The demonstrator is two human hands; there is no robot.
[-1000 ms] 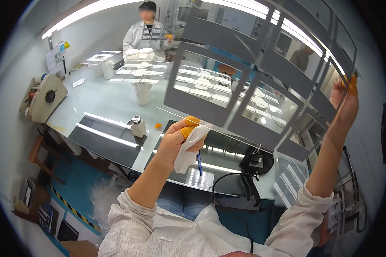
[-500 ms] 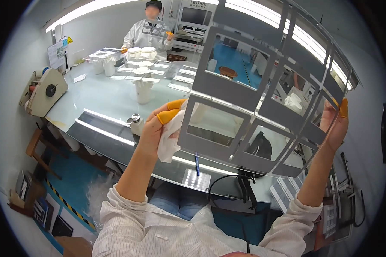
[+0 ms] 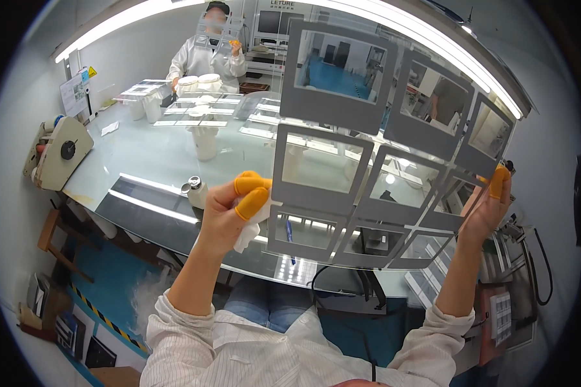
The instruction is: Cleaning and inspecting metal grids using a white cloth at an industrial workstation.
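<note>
Before lettered equipment, left fingers with cloth and right fingers pinch a gray-windowed panel.

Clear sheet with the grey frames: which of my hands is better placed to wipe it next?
Probably your left hand: it holds the white cloth at the left edge of the clear sheet, while your right hand grips the opposite edge.

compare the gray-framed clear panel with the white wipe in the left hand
The gray-framed clear panel is far larger than the white wipe. The panel looks flat and stiff; the wipe is bunched up. The panel has see-through windows in gray borders; the wipe is plain white. The panel reaches the right hand; the wipe is only in the left hand. Both are held up off the table.
</note>
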